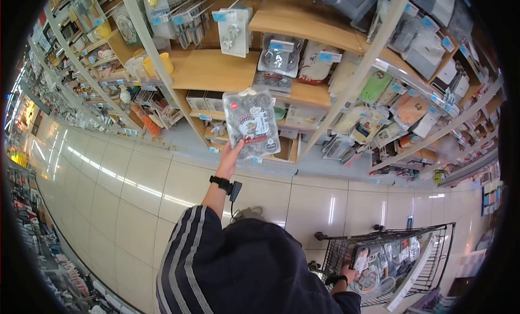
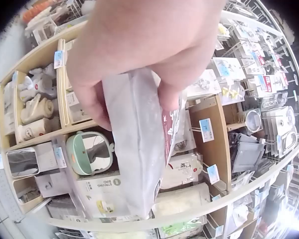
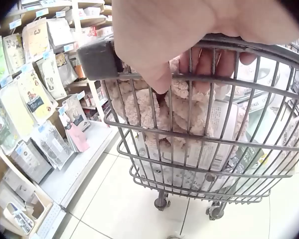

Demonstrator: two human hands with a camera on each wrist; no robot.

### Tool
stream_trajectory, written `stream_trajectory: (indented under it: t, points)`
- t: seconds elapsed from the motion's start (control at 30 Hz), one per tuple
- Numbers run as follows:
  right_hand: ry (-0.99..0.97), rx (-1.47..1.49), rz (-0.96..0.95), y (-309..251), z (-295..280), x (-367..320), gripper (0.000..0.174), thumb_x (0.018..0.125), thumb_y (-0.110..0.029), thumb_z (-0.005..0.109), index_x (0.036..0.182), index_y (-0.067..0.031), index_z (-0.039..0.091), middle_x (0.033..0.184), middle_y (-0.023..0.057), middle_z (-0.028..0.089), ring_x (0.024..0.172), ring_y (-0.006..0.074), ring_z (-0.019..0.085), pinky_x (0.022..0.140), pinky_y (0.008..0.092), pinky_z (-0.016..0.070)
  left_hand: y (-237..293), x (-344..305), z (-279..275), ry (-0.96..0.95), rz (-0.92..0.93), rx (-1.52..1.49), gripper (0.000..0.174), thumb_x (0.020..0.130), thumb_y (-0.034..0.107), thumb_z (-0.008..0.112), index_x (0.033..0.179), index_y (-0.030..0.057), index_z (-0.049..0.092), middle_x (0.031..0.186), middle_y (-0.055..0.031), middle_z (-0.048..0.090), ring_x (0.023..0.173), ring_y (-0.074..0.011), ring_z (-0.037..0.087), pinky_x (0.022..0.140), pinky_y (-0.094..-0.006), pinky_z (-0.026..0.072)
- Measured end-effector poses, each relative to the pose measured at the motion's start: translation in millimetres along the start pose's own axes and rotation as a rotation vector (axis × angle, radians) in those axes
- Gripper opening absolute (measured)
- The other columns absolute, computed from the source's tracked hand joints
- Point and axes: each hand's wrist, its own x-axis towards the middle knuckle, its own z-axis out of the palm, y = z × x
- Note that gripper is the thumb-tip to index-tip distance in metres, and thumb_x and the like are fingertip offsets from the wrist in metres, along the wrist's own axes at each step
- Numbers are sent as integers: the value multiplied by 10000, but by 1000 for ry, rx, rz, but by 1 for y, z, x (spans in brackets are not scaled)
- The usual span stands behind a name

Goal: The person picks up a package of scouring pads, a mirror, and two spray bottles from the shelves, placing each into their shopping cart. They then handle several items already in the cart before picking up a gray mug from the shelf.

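My left hand [image 1: 232, 158] grips a flat plastic package [image 1: 253, 121] by its lower left edge, thumb over the front. The package holds grey rounded shapes behind a printed label with a red dot, and it is held up before the shelves. In the left wrist view the same package [image 2: 134, 142] appears edge-on between thumb and fingers. Down at the right, my right hand [image 1: 348, 273] holds the end of a black wire shopping cart [image 1: 374, 238]. The right wrist view shows the fingers of that hand [image 3: 199, 30] curled over the top bar, above a fluffy pink item [image 3: 142, 107].
Packed goods lie in the cart, among them a clear-lidded package [image 1: 368, 279]. Wooden shelves [image 1: 211, 70] with hanging packages and blue price tags run along the front. A green-rimmed mirror-like item [image 2: 89, 153] sits in a lower compartment. Tiled floor [image 1: 135, 205] lies between.
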Motion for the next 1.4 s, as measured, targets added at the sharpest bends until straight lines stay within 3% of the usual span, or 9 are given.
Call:
stream_trajectory:
  t: [0.1, 0.27, 0.4, 0.7, 0.83, 0.93, 1.17, 1.4]
  points:
    - [-7, -7, 47, -8, 17, -35, 642, 802, -469, 575, 1267, -34, 498, 1298, 210, 527, 1100, 408, 563, 928, 500, 436, 10, 25, -7, -6, -50, 20, 458, 873, 222, 700, 1248, 33, 519, 1177, -46, 608, 1067, -136, 557, 922, -291, 417]
    - [90, 23, 38, -32, 28, -114, 577, 764, -494, 599, 1107, -31, 596, 1167, 177, 609, 1019, 393, 599, 859, 515, 447, 26, 51, -1, -50, -77, 7, 419, 883, 212, 687, 1236, 49, 533, 1162, -35, 614, 1051, -128, 561, 912, -279, 418]
    - [411, 20, -73, -32, 73, -152, 455, 697, -396, 651, 995, -51, 649, 970, 134, 657, 912, 342, 617, 777, 509, 432, 27, 72, -2, -111, -67, 27, 394, 888, 208, 680, 1228, 63, 546, 1148, -23, 622, 1048, -120, 560, 918, -276, 412]
    - [348, 99, -140, -47, 90, -224, 380, 678, -327, 668, 915, -33, 622, 829, 164, 660, 772, 389, 625, 663, 516, 456, 39, 115, 16, -191, -33, 114, 410, 917, 226, 637, 1261, 36, 518, 1199, -40, 603, 1089, -136, 552, 940, -289, 411]
    - [281, 293, -184, -43, 97, -237, 318, 652, -282, 700, 834, -39, 608, 801, 166, 649, 783, 383, 623, 697, 470, 481, 45, 138, 32, -216, -25, 140, 410, 918, 221, 638, 1260, 28, 519, 1188, -39, 603, 1073, -129, 552, 931, -282, 412]
    - [56, 271, -209, -38, 90, -231, 353, 631, -296, 744, 836, -41, 612, 811, 165, 647, 796, 379, 627, 714, 460, 486, 45, 142, 45, -228, -33, 109, 361, 907, 222, 656, 1200, 34, 559, 1146, -37, 621, 1037, -122, 565, 901, -271, 423]
    - [16, 245, -178, -47, 80, -239, 369, 635, -304, 742, 855, -42, 605, 848, 174, 643, 827, 386, 624, 739, 462, 488, 2, 141, 36, -161, -164, 93, 368, 896, 230, 671, 1191, 33, 575, 1133, -32, 630, 1006, -121, 582, 873, -271, 441]
    - [16, 209, -169, -50, 77, -233, 366, 655, -296, 704, 888, -35, 599, 941, 188, 614, 901, 384, 605, 774, 470, 480, 6, 131, 42, -116, -288, 93, 404, 891, 279, 671, 1206, 53, 557, 1139, -36, 629, 1029, -139, 591, 877, -296, 458]
